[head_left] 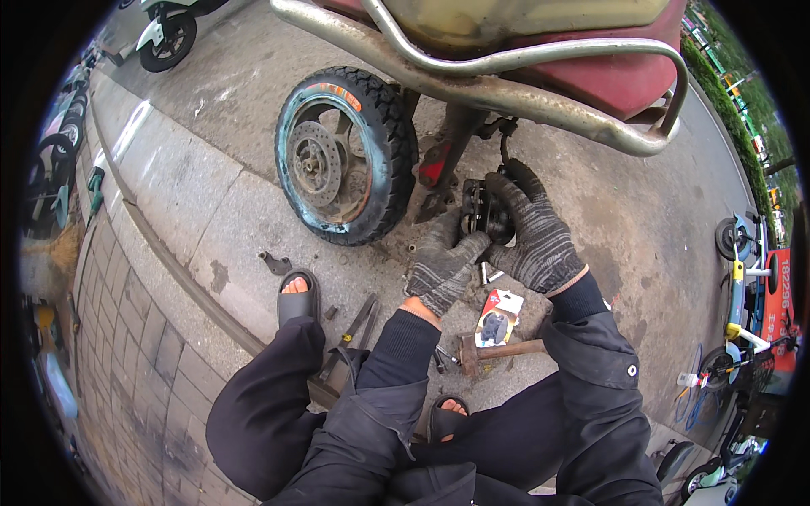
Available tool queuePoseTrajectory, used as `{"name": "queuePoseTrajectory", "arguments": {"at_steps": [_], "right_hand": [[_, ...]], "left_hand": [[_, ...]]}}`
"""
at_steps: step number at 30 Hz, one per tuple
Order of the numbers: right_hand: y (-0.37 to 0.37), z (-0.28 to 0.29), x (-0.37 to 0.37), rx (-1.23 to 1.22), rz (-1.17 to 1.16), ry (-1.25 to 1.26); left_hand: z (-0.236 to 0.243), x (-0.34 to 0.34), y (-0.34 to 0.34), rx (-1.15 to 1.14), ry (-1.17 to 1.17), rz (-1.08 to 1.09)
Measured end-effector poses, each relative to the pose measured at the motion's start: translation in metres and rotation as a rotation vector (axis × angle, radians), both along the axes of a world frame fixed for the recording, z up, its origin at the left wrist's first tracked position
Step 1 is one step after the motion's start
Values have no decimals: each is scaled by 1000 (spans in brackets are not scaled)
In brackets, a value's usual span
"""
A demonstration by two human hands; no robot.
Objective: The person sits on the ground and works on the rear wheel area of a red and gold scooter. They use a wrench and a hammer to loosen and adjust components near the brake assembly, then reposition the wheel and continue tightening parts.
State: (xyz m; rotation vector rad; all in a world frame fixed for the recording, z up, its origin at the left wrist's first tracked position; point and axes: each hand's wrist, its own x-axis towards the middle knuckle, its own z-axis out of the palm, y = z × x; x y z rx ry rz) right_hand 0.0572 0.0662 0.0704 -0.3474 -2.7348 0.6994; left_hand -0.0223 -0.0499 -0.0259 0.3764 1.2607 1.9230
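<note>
Between my two gloved hands is a black brake caliper [488, 212], with a thin dark hose rising from it toward the scooter. My left hand [445, 265], in a grey striped glove, closes on its near left side, thumb pressed against it. My right hand [537, 229] wraps its right side from above. The surfaces under my fingers are hidden. Left of the caliper stands a wheel [392, 160] with a knobbly tyre, blue paint smears and a brake disc [315, 164]. A dark fork leg with a red patch [434, 164] comes down between wheel and caliper.
Above hangs the scooter's red body with a rusty metal crash bar [540, 110]. On the ground near my feet lie a small package [498, 319], a hammer [469, 354], a long plier-like tool [361, 325] and small metal parts. A curb edge [181, 270] runs along the left.
</note>
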Motion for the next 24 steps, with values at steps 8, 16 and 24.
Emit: {"name": "queuePoseTrajectory", "arguments": {"at_steps": [8,16,24], "right_hand": [[21,-53,39,-286,-34,409],[20,-137,85,-621,-382,-308],[-12,-73,10,-1167,-216,331]], "left_hand": [[1,2,1,88,-115,-10],[-14,-7,6,154,-224,2],[-1,-31,-11,-51,354,111]]}}
